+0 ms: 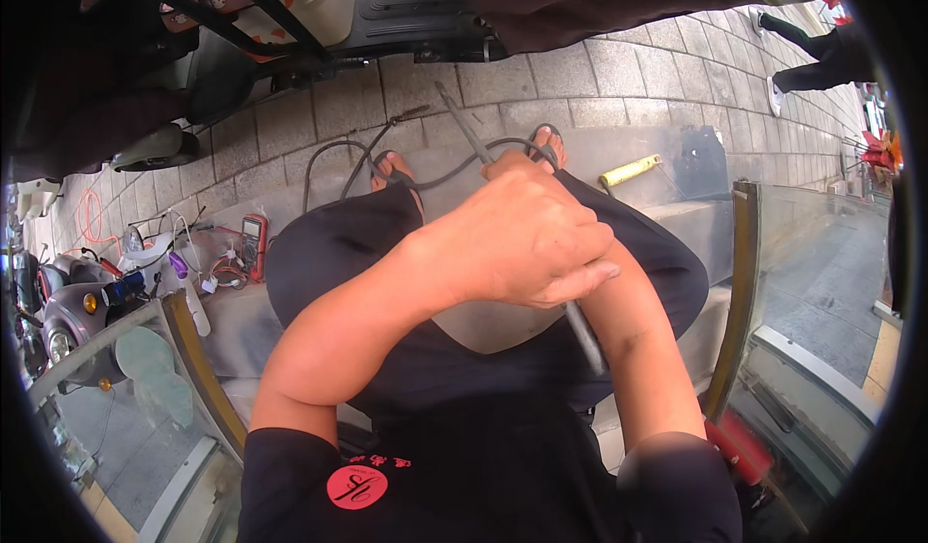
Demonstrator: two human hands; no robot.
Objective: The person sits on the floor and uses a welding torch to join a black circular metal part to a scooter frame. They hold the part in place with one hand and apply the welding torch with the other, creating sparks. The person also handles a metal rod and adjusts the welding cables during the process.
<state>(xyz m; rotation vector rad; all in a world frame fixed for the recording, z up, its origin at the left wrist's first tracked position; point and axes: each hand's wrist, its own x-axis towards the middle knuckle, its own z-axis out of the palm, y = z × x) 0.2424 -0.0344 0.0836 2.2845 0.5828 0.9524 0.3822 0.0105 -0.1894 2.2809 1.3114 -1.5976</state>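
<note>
My left hand [551,258] is closed around a long grey rod [589,341], which runs diagonally from beyond my feet back toward my lap. My right hand [517,171], mostly hidden behind the left, also grips this rod farther forward, with its forearm passing under my left hand. A dark cable [445,176] loops over the grey stone step [657,147] around my sandaled feet. A yellow tool [628,171] lies on the step beside my right foot.
A red meter [253,248], wires and small tools lie at left, near a parked scooter [68,316]. A dark vehicle [406,12] stands ahead on the paving [561,74]. Glass panels [812,263] flank me. A person's legs [812,70] show at upper right.
</note>
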